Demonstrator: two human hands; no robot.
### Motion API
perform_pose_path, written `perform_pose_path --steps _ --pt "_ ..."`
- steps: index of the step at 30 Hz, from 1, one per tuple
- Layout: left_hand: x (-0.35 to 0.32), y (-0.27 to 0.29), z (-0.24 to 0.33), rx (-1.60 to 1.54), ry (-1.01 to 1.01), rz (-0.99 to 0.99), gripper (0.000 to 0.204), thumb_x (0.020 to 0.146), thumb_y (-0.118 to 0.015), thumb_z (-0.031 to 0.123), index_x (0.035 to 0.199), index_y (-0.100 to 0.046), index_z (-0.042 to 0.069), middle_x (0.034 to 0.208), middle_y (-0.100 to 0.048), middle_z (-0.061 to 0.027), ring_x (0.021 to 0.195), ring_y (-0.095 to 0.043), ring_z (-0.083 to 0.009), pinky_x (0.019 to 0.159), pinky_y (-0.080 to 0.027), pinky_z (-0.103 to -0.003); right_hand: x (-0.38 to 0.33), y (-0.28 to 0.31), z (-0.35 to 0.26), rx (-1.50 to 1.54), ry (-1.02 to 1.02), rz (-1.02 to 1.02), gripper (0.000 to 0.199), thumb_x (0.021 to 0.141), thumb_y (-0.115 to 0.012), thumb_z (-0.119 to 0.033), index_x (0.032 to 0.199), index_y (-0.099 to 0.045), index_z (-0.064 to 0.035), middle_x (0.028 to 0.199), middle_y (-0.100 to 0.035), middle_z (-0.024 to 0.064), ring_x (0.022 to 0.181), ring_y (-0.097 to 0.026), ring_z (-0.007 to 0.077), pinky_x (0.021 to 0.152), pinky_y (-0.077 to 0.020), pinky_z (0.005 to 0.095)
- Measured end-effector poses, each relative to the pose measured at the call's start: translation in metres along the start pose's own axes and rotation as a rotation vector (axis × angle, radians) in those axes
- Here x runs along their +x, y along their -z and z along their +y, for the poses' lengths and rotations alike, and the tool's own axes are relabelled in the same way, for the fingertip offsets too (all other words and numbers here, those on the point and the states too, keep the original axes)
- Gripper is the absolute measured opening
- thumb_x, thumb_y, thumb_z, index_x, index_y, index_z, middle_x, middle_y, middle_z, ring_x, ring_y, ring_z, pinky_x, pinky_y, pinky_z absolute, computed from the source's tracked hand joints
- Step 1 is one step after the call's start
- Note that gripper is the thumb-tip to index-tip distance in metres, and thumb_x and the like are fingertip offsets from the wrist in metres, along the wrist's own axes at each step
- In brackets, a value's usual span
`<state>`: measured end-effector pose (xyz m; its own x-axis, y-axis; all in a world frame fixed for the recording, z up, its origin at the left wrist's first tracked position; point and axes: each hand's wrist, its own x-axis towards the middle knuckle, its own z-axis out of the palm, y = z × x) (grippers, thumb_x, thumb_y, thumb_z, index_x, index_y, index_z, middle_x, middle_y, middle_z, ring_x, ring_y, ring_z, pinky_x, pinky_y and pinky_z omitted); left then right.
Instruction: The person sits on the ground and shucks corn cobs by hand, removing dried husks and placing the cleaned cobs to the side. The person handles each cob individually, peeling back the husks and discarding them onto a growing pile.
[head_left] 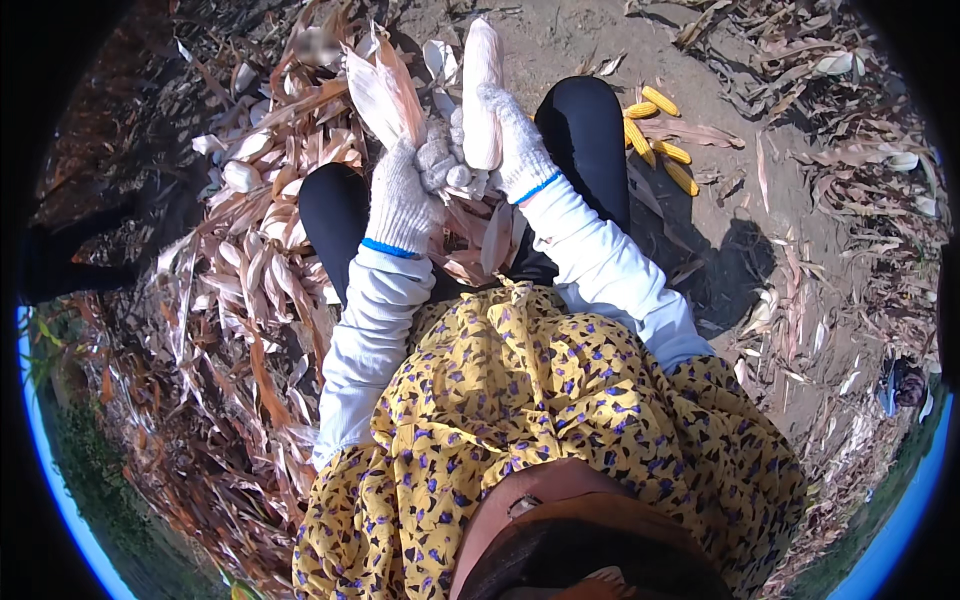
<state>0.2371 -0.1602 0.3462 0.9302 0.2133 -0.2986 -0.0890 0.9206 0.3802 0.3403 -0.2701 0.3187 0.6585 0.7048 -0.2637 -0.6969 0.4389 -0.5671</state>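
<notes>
Both my hands wear light knitted gloves with blue cuffs and are raised between my bent knees. My right hand (515, 145) is wrapped round a pale ear of corn (483, 65), held nearly upright; no yellow kernels show on it, and it looks covered in thin inner husk. Just to its left, my left hand (415, 185) has its fingers curled, and dry corn husk leaves (385, 95) stick up out of it. The curled fingers are close to the ear's lower end; whether they touch it I cannot tell.
Several bare yellow corn cobs (655, 140) lie on the soil beyond my right knee (585, 115). A deep heap of dry husks (265, 240) spreads on the left, past my left knee (333, 205). Dry stalks and leaves (860, 200) litter the ground at right.
</notes>
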Motion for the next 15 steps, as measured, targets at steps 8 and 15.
perform_pose_path --steps 8,15 --pt "-0.031 0.0 0.025 0.229 -0.249 -0.011 0.03 0.092 -0.07 0.028 0.089 -0.052 0.005 0.061 -0.038 0.0026 0.053 -0.04 -0.0126 0.055 -0.049 -0.031 0.021 0.032 -0.001 0.007 0.174 0.071 0.049 0.098 -0.051 -0.053 0.108 -0.062 -0.0058 0.087 -0.068 0.0067 0.073 -0.066 0.0181 0.063 -0.0549 0.0296" --pt "0.005 0.01 0.0 0.772 -0.343 0.195 0.027 0.08 -0.077 0.007 0.1 -0.062 -0.001 0.071 -0.058 -0.001 0.056 -0.053 -0.0083 0.047 -0.041 -0.02 -0.002 0.013 0.022 -0.751 0.428 -0.118 0.063 0.102 -0.043 -0.045 0.148 -0.027 -0.0066 0.148 -0.033 0.0098 0.131 -0.039 0.0199 0.106 -0.0327 0.0319"
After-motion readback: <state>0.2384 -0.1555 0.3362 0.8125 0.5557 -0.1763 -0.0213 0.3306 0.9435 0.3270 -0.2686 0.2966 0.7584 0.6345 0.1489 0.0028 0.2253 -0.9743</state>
